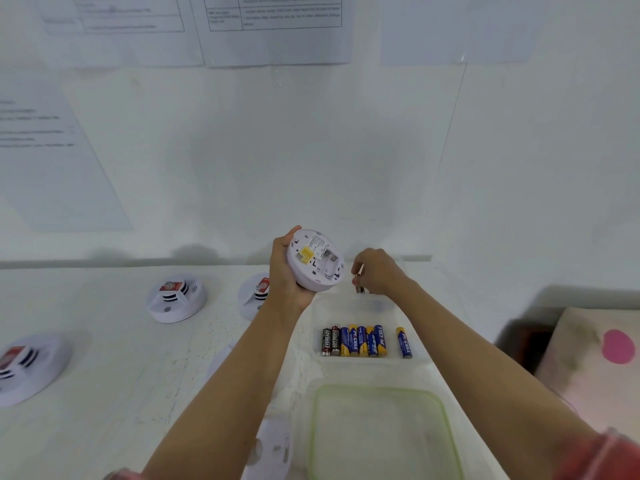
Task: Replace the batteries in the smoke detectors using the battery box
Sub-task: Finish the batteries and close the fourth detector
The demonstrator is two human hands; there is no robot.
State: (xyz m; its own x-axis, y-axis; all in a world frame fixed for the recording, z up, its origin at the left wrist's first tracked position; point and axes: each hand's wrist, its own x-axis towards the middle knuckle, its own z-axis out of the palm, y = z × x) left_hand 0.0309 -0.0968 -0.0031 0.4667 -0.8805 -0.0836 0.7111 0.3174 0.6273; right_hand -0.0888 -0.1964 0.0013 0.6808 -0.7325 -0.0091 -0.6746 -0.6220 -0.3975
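Beside the detector (315, 259) gripped by the left hand (284, 275), the right hand (377, 271) pinches a battery (360, 289).

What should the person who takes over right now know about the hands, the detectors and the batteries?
Left hand grips a smoke detector, back side up, lifted above the table.
Right hand pinches a dark battery at the far end of the battery box.
In the box: a row of batteries and a single battery apart. The lid lies off, nearer.
Done: this detector is open at the back; whether its bay is empty I cannot tell.
Left: fit batteries, close it, then the other detectors.
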